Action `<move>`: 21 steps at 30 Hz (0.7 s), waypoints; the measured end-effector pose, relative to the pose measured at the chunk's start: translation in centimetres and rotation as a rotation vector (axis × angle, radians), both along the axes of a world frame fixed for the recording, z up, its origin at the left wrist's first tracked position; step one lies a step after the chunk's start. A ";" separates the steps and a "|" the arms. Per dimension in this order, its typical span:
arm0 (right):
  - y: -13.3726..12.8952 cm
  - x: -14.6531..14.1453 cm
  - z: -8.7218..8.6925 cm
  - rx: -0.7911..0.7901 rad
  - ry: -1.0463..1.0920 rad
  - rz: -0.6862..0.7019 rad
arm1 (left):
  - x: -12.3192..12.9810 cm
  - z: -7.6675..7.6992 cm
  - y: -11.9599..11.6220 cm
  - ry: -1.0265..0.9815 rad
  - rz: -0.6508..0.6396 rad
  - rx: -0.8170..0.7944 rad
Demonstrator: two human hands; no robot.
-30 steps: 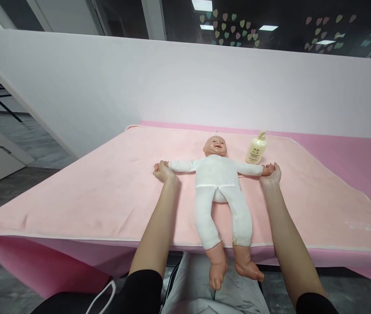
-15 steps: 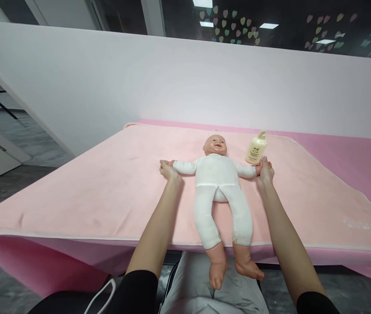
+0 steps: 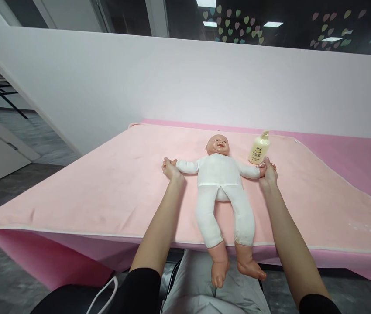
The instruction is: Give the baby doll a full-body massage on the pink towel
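A baby doll [image 3: 220,172] in a white cloth suit lies face up on the pink blanket [image 3: 113,187], arms stretched out sideways and feet past the blanket's front edge. My left hand [image 3: 172,171] is closed round the doll's hand on the left. On the right, my right hand [image 3: 269,174] holds the doll's other hand between thumb and fingers; small doll fingers show beside my thumb. A pale yellow pump bottle [image 3: 259,148] stands on the blanket just behind my right hand.
Behind the table rises a white partition [image 3: 185,83], with dark glass and heart stickers above it. A darker pink cover [image 3: 352,161] shows at the right and hangs at the front. A white cable [image 3: 105,296] loops at the lower left.
The whole view has shifted slightly, so the doll, bottle and hands appear a little further right. Both hands keep their hold on the doll's hands.
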State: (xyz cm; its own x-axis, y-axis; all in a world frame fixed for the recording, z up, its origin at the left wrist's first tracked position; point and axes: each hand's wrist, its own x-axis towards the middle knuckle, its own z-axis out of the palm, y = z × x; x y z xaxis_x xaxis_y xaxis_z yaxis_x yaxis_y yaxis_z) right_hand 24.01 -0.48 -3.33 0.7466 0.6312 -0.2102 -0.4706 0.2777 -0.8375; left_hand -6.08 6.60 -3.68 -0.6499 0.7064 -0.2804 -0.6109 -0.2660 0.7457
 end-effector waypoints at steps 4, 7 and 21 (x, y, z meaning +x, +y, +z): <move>0.2 0.7 -0.5 -0.006 0.105 0.039 | -0.1 0.0 -0.1 -0.038 -0.002 0.070; 0.3 1.3 -1.0 0.002 0.136 0.101 | -0.1 0.3 -0.3 -0.132 -0.018 0.161; 0.4 1.4 -1.2 -0.064 0.148 0.158 | -0.1 0.0 -0.1 -0.024 -0.016 0.002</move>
State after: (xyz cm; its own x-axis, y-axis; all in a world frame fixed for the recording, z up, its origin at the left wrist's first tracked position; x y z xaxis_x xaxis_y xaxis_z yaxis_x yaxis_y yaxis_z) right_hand 25.39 -0.10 -4.52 0.5976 0.7196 -0.3537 -0.6234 0.1396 -0.7694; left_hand -6.22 6.54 -3.70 -0.6317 0.7171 -0.2943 -0.6326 -0.2575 0.7305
